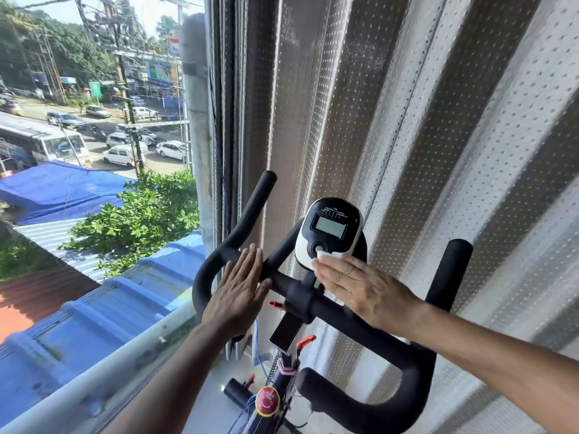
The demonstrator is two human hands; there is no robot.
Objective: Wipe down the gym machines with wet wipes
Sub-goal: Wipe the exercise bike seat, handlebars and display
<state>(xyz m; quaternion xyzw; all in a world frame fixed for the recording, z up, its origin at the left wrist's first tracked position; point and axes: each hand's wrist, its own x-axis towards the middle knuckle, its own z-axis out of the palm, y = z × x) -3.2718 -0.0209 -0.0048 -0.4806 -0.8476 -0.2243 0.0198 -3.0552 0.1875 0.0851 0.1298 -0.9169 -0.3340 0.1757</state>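
Flat right hand (pixel 360 288) pressing wet wipe (pixel 329 255) on bike console (pixel 329 228), dotted curtain (pixel 438 136) behind

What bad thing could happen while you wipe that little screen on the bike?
The right hand presses a wet wipe right over the button on the screen unit, so it might push the button or let wetness seep in. The left hand lies flat on the handlebar with no real hold, so it could slip.
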